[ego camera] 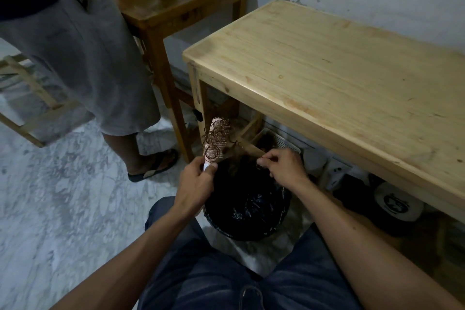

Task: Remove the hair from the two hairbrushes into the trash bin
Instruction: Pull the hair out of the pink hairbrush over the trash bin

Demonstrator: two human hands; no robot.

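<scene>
My left hand (195, 180) grips the pink hairbrush (216, 139) upright over the trash bin (247, 205) so loosened hair drops in — right hand (283, 167), fingertips pinched, apparently on strands.

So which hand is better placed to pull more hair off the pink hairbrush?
The right hand. It is beside the brush over the black-lined trash bin and pinches only hair, while the left hand grips the handle of the pink hairbrush.

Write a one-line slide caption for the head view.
Left hand holds a pink hairbrush upright while the right hand pinches pulled hair over the black-lined trash bin.
</scene>
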